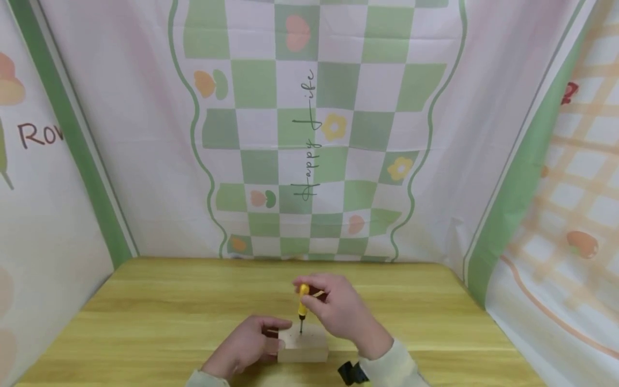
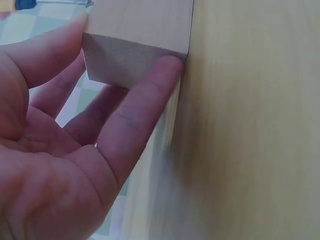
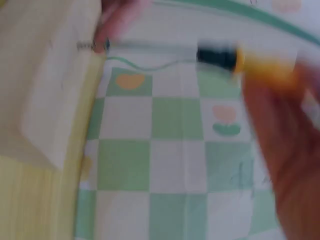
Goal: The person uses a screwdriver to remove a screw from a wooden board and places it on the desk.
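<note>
A pale wooden block (image 1: pixel 303 355) lies on the table. My left hand (image 1: pixel 245 344) grips its left end, and in the left wrist view a fingertip presses the end face of the block (image 2: pixel 142 22). Above the block, my right hand (image 1: pixel 340 309) pinches the yellow handle of a screwdriver (image 1: pixel 303 307). The screwdriver stands nearly upright with its shaft pointing down at the top face. In the right wrist view its tip meets the head of a small screw (image 3: pixel 86 45), whose threaded end points at the block; the handle is blurred there.
The wood-grain table (image 1: pixel 184 301) spreads around the block. Behind it hangs a green and white checked cloth (image 1: pixel 329 161), with more printed cloth at the left and right sides. A black object (image 1: pixel 352 373) shows by the right sleeve.
</note>
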{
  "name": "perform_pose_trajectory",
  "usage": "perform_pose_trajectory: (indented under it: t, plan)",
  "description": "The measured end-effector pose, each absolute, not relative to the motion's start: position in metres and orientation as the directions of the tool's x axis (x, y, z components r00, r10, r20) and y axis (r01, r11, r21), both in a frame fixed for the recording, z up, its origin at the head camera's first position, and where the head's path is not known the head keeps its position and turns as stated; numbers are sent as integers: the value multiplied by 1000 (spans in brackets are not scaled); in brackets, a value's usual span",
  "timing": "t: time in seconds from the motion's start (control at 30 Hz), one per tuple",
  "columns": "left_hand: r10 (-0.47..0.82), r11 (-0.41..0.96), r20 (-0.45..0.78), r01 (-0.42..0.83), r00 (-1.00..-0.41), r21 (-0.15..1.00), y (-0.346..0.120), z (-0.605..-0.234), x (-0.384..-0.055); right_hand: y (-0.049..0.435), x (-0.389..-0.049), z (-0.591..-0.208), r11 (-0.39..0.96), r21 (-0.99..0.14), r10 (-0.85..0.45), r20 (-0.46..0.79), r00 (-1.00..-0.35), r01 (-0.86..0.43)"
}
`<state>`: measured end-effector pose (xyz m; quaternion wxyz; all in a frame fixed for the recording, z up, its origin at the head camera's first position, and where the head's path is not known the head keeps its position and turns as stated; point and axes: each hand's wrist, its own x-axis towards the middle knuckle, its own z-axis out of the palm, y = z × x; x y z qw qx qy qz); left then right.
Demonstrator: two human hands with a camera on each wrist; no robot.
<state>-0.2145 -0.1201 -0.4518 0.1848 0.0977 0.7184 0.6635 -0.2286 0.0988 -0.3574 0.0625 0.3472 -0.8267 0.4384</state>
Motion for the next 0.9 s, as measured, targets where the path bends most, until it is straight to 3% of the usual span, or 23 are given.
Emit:
perform_pose_trajectory:
  t: [0.1, 0.27, 0.53, 0.73, 0.9]
  plan:
    - [388, 87, -150, -126, -909, 988, -120, -453, -215, 88, -215, -362, 512, -578, -392, 501, -771, -636]
    - [384, 83, -144, -121, -912, 989, -121, -454, -215, 72, -201, -371, 638, -431, -270, 650, -710, -638]
    - [387, 81, -144, -122, -911, 989, -122, -453, -214, 64, -198, -377, 657, -412, -147, 752, -643, -632]
    - [380, 95, -149, -122, -913, 988, -122, -453, -214, 67, -199, -376, 628, -433, -169, 735, -657, -647]
    - [388, 82, -154, -132, -909, 988, -122, -454, -214, 81, -207, -374, 481, -488, -321, 676, -664, -729]
